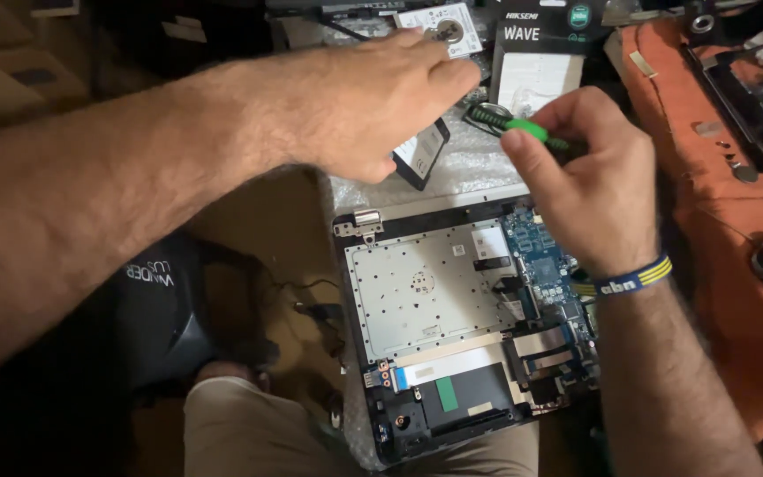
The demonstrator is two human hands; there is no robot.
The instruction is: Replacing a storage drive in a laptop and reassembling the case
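Pinching green screwdriver [533,132] in right hand [589,190] above opened laptop [461,327]; left hand [373,97] spread, reaching over thin, fragile-looking drive [421,152] — best gripped by edges.

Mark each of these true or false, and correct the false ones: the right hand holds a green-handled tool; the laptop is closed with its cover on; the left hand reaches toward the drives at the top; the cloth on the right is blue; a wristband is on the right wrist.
1. The right hand holds a green-handled tool. True.
2. The laptop is closed with its cover on. False: it lies opened up, with its circuit board bare.
3. The left hand reaches toward the drives at the top. True: it is over a black drive, fingertips near a silver one.
4. The cloth on the right is blue. False: it is orange.
5. A wristband is on the right wrist. True.
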